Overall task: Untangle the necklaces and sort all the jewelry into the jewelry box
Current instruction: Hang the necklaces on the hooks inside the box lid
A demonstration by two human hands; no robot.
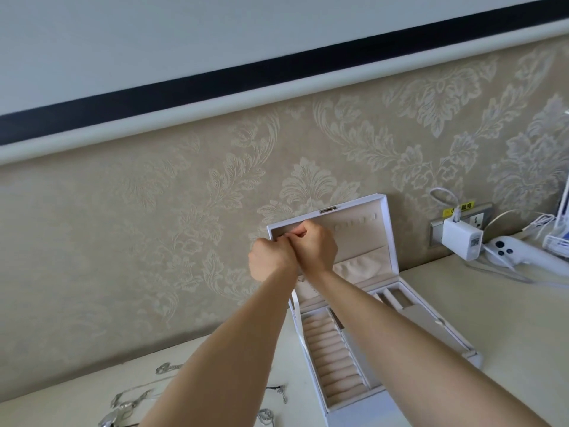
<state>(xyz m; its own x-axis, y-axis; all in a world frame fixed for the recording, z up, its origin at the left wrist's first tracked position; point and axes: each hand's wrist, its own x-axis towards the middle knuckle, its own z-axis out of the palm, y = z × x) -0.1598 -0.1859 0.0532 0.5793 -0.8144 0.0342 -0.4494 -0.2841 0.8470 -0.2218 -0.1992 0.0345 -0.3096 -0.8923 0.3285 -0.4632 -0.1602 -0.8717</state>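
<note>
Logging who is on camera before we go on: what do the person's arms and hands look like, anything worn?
The left forearm and right forearm are bare to the frame's edge, no sleeves in view. The left hand and right hand wear no gloves, and no watch, bracelet or ring shows on the visible wrists and hand backs.

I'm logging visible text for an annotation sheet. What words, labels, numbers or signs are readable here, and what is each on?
"触电": on the yellow sticker above the wall socket; its other characters are hidden by a cable or blurred.
White charger: a small square code, too small to read.
White package at the right edge: blue print, too blurred to read.
Jewelry box: no text visible.
</note>
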